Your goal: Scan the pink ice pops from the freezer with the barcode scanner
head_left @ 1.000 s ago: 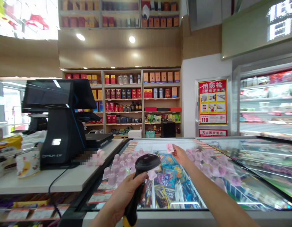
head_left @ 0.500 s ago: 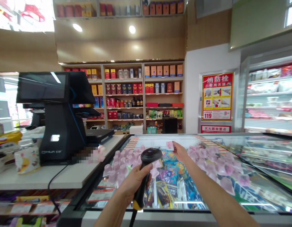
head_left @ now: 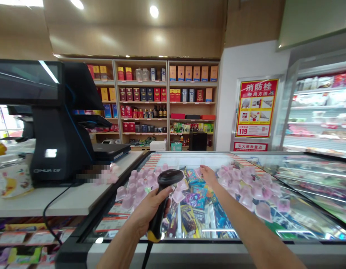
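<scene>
My left hand [head_left: 154, 205] is wrapped round the handle of a black barcode scanner [head_left: 161, 209], its head tilted up and its yellow-trimmed base trailing a cable. Further out, above the far part of a glass-topped chest freezer, my right hand [head_left: 208, 175] pinches a small pink cup [head_left: 198, 172], mostly covered by the fingers. Many like it, translucent pink cups [head_left: 133, 188], lie on the glass to the left, with more pink cups [head_left: 245, 186] on the right. Between the two groups, colourful ice-cream packets [head_left: 193, 201] show through the glass.
A black cash register [head_left: 61, 119] stands on the white counter [head_left: 63, 203] at left, its cable hanging over the edge. Shelves of boxes and bottles [head_left: 145, 93] line the back wall. A lit display fridge [head_left: 324, 112] is on the right.
The view has tipped down and shifted slightly right. The pink cup's barcode label, seen earlier facing me, no longer shows clearly. Both hands keep their holds.
</scene>
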Demonstrator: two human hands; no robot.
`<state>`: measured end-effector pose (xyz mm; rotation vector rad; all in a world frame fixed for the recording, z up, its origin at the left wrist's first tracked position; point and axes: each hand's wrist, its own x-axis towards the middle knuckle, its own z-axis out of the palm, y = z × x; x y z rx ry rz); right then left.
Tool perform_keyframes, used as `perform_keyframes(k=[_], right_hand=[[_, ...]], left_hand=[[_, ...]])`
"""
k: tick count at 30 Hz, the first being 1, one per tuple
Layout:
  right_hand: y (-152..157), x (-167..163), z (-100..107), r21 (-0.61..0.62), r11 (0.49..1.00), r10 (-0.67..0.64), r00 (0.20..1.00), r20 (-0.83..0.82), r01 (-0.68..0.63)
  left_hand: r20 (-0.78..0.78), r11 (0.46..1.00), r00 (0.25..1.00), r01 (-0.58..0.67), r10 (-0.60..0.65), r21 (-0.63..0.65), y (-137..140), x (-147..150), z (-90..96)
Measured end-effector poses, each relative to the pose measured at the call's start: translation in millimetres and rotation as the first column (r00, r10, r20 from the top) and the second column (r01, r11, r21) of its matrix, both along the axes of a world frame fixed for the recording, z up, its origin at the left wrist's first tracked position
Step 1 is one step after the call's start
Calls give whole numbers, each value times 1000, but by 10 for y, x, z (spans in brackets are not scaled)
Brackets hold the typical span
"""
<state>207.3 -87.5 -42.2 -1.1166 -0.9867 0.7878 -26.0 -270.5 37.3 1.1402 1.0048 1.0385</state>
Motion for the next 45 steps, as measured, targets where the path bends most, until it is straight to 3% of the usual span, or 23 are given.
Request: perform_keyframes(k=[3,5,9,12,15,20,25,28,31,33,35,37,39,42,45], right_hand=[[45,-80,-142,44,996,-88,947,310,78],[87,-160,-232,68,996,-84,895,438,60],[163,-338,-329,81,997,-54,893,446,20],[148,-350,-282,57,998,-57,887,458,34],[13,-121,-151,66,996,-92,846,524,67],[-452,534,30,127,974,-225,723,653,189],[-928,824,-82,108,974,-205,567,798,200],[-1044,818,-173,72,983,-155,563,812,166],[-1035,733,-123,66,984,-166,710,684,167],[-999,630,-1,35,988,-153,889,432,153],[-955,492,155,-2,998,-65,993,96,66],[-910,338,308,11,998,62,988,-144,-61],[-871,192,431,58,985,172,944,-283,-162],[-840,23,541,113,956,293,849,-439,-271],[-849,-79,583,104,944,323,819,-475,-312]], left_hand=[[13,999,999,-45,45,-16,55,-67,-54],[19,995,995,-96,97,-19,93,-125,-103],[28,991,992,-123,124,-55,154,-242,-201],[35,992,994,-104,107,-74,147,-284,-241],[53,994,994,-88,91,-70,84,-280,-240],[79,996,994,-75,78,-44,-98,-249,-202],[82,997,993,-82,83,-15,-345,-217,-144],[72,996,994,-85,86,-14,-481,-211,-116],[62,996,995,-85,84,15,-589,-227,-84],[58,997,996,-76,74,34,-653,-238,-50],[60,996,996,-68,66,49,-712,-240,-5],[61,996,996,-64,61,54,-765,-228,41],[60,996,996,-69,66,48,-812,-207,78],[78,994,993,-98,94,41,-859,-173,101],[97,994,990,-106,102,34,-867,-162,92]])
